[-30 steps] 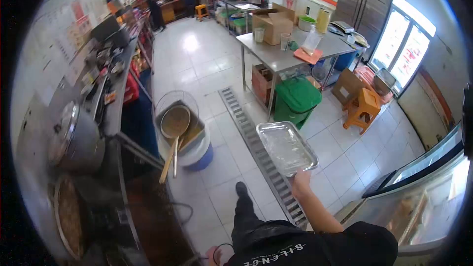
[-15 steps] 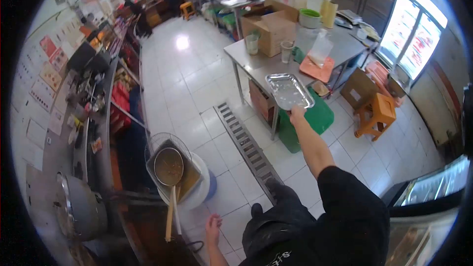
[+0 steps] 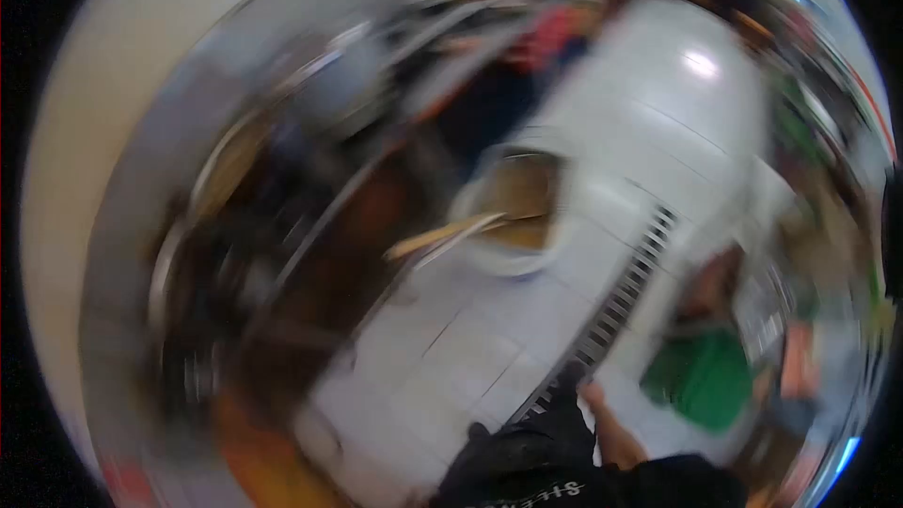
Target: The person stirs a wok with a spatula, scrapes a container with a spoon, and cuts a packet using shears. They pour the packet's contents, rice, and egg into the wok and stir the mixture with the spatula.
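The view is heavily smeared by motion. My right hand point(image 3: 593, 396) is low in front of my dark trousers, beside the floor drain grate point(image 3: 625, 296). No tray shows in it, and its fingers are too blurred to read. My left hand is not visible. A silvery blurred shape, apparently the metal tray point(image 3: 760, 309), lies at the table's edge near the orange board point(image 3: 800, 360). Left of the drain stands a white bucket point(image 3: 513, 259) with a square pan on it. A strainer point(image 3: 520, 190) with a long wooden handle point(image 3: 437, 237) rests across the pan.
A green bin point(image 3: 701, 378) stands at the right by the table. Along the left runs a counter with a large metal pot point(image 3: 343, 85) and a round wok-like rim point(image 3: 226, 165), both blurred. White floor tiles point(image 3: 451, 357) lie between.
My view has swung left toward the counter. My right hand has drawn back from the table to my body and no longer holds the metal tray. My left hand has left the view.
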`<action>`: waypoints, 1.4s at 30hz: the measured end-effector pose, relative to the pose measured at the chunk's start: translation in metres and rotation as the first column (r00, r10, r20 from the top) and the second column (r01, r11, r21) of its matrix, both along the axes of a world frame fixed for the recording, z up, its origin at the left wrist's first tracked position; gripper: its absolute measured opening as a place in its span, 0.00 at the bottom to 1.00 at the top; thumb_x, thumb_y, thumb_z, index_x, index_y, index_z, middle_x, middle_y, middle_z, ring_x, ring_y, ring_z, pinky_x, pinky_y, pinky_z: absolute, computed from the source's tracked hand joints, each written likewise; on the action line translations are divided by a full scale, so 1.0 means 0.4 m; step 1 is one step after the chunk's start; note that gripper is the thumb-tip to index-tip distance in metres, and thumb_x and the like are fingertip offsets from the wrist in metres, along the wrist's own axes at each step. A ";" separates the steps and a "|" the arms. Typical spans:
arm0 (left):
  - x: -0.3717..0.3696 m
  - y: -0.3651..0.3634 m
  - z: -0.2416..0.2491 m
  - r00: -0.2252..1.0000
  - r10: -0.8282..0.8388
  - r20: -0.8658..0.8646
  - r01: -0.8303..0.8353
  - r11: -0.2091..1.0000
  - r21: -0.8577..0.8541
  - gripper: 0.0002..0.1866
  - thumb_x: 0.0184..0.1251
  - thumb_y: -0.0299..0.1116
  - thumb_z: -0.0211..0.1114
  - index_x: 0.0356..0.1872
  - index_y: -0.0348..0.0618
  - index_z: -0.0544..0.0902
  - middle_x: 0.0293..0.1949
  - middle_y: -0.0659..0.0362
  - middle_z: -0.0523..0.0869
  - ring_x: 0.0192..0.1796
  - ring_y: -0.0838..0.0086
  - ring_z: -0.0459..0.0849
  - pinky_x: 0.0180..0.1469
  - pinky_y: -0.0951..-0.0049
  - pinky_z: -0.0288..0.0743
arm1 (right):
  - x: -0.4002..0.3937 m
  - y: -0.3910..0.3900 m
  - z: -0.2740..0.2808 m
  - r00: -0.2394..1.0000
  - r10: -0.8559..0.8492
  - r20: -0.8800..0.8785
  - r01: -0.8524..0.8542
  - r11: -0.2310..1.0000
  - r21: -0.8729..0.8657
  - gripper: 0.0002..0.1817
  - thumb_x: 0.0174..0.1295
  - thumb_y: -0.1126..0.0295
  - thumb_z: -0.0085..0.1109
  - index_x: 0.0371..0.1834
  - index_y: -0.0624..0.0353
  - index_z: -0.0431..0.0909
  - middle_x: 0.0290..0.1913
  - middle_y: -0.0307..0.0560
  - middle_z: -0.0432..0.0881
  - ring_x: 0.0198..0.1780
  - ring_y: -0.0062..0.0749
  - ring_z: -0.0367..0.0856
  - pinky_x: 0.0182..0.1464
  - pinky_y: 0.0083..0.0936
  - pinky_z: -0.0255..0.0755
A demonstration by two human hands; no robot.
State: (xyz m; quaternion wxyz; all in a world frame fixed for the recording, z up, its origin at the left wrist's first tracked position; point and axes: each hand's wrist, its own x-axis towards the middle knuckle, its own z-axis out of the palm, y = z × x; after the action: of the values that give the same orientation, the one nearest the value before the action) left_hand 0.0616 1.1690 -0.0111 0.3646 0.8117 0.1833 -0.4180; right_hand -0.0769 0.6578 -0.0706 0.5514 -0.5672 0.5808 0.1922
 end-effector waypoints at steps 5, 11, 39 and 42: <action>-0.269 0.195 -0.132 0.977 0.213 0.010 -0.212 0.977 -0.033 0.24 0.65 0.51 0.54 0.45 0.36 0.78 0.40 0.51 0.83 0.40 0.63 0.81 0.39 0.61 0.75 | 0.271 0.427 -0.068 0.215 0.935 0.283 -0.926 0.287 -0.247 0.24 0.58 0.51 0.57 0.42 0.64 0.82 0.44 0.55 0.83 0.48 0.39 0.83 0.49 0.36 0.76; -0.454 0.604 -0.341 0.894 0.442 -0.066 -0.444 0.896 -0.022 0.25 0.65 0.53 0.53 0.42 0.36 0.78 0.38 0.50 0.83 0.39 0.60 0.82 0.37 0.57 0.75 | 0.664 0.668 -0.312 -0.046 0.993 -0.108 -0.948 -0.077 -0.307 0.23 0.55 0.50 0.59 0.38 0.61 0.81 0.35 0.53 0.84 0.44 0.46 0.81 0.47 0.42 0.75; 1.330 1.927 0.568 0.130 0.989 -0.068 -0.361 -0.017 -0.933 0.22 0.70 0.48 0.53 0.54 0.41 0.71 0.50 0.56 0.76 0.49 0.69 0.76 0.50 0.68 0.71 | 2.207 2.972 1.154 -0.773 0.612 -0.167 -0.329 -0.611 -0.720 0.13 0.48 0.67 0.60 0.20 0.69 0.75 0.23 0.56 0.79 0.26 0.39 0.80 0.29 0.37 0.73; 1.458 2.035 0.588 0.310 0.896 -0.317 -0.360 -0.198 -0.912 0.24 0.71 0.51 0.50 0.55 0.40 0.70 0.53 0.53 0.76 0.52 0.65 0.76 0.56 0.60 0.69 | 2.364 3.004 1.320 -0.823 0.313 -0.473 -0.068 -0.882 -0.465 0.09 0.44 0.72 0.56 0.22 0.70 0.78 0.21 0.56 0.79 0.23 0.37 0.78 0.26 0.35 0.72</action>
State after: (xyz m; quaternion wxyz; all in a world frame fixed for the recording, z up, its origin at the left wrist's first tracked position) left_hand 0.6448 1.9831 0.2240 0.9349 0.2741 0.2214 0.0430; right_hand 0.8687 1.8593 0.4574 -0.1527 -0.7938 -0.5351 0.2455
